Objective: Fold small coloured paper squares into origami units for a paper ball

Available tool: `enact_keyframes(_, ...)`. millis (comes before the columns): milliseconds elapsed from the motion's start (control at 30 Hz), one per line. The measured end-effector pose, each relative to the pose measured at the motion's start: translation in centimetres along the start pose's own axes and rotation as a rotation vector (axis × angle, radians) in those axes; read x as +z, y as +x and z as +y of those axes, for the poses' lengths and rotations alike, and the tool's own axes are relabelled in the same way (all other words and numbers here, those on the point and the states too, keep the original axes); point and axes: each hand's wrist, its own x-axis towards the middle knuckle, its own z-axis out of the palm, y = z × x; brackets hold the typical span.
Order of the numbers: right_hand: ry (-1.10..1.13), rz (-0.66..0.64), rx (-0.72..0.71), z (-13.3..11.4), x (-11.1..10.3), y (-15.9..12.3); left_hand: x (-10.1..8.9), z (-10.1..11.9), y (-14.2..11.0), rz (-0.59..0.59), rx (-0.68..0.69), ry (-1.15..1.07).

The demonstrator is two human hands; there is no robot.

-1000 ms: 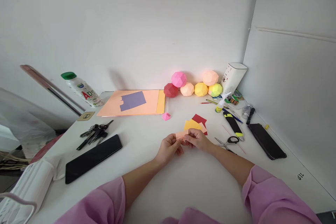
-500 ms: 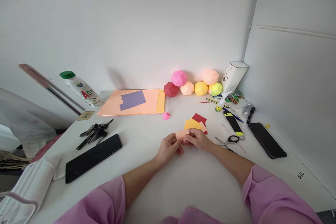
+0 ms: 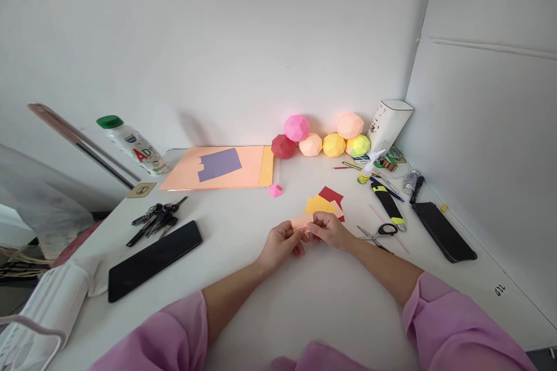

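A small peach piece of paper [image 3: 301,222] is held up between both hands above the white table. My left hand [image 3: 281,243] pinches its left end, and my right hand [image 3: 329,231] pinches its right end; the fingers hide part of it. Just behind the right hand lie yellow paper pieces [image 3: 319,204], a red paper piece [image 3: 331,195] and a smaller peach piece, overlapping. A little pink folded paper shape [image 3: 275,190] sits farther back. Scissors [image 3: 378,235] rest to the right of my right hand.
Faceted paper balls [image 3: 296,128] are stacked against the wall. Peach sheets [image 3: 183,171] lie at back left. A glue bottle [image 3: 364,173], a box cutter [image 3: 388,206] and a black phone [image 3: 441,232] are on the right; keys [image 3: 159,220], another phone [image 3: 155,261] and a bottle [image 3: 134,145] on the left.
The view has shifted very slightly. Both hands keep the peach paper in nearly the same position.
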Motion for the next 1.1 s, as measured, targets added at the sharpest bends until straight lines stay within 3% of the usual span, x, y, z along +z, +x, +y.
enact_keyframes(867, -0.057, -0.043, 0.012, -0.8, 0.25, -0.28, -0.21, -0.18, 0.07, -0.014, 0.06, -0.026)
enact_keyframes(1100, -0.053, -0.047, 0.004, -0.48, 0.12, -0.29, -0.12, 0.35, -0.08, -0.057, 0.005, 0.049)
